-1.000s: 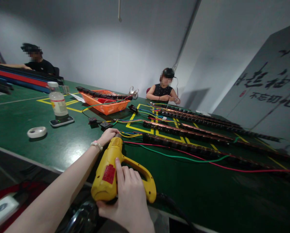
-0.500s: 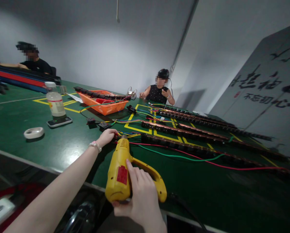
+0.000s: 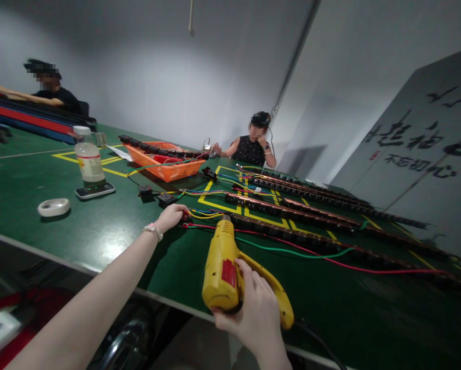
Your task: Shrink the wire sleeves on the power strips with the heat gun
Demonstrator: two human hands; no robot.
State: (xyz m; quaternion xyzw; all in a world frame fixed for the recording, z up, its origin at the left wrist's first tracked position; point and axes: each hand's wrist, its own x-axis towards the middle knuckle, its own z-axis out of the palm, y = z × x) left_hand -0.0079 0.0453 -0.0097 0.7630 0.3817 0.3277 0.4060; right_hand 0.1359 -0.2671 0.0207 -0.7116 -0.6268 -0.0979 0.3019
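I have the right hand [image 3: 259, 303] wrapped around the yellow gun [image 3: 220, 277], thumb low by its rear end, index finger laid along the side near the red label, the others bent towards the loop handle. Those fingers are closed in a firm grasp, though the gun hides part of them and I can't tell whether one is on a trigger. I read the grip, close to the rear, as a way to carry the weight and steer the nozzle

The gun is tilted over the bench [image 3: 107, 231] near its front edge, nozzle pointing away from me, close to where the wires [image 3: 206, 217] meet the nearest strip [image 3: 292, 232]. I can't judge from here whether it touches them

My left hand [image 3: 171, 216] reaches out along the bench, thumb and fingertips drawn together in a pinch on the free end of the wires, with hardly any gap; the exact contact is too small to make out. That pinch probably steadies the loose end while leaving the length towards the strip exposed

The red lead [image 3: 369, 270] and green lead [image 3: 303, 254] run on the near side of the strip, and two black blocks [image 3: 166, 199] sit just beyond my left hand
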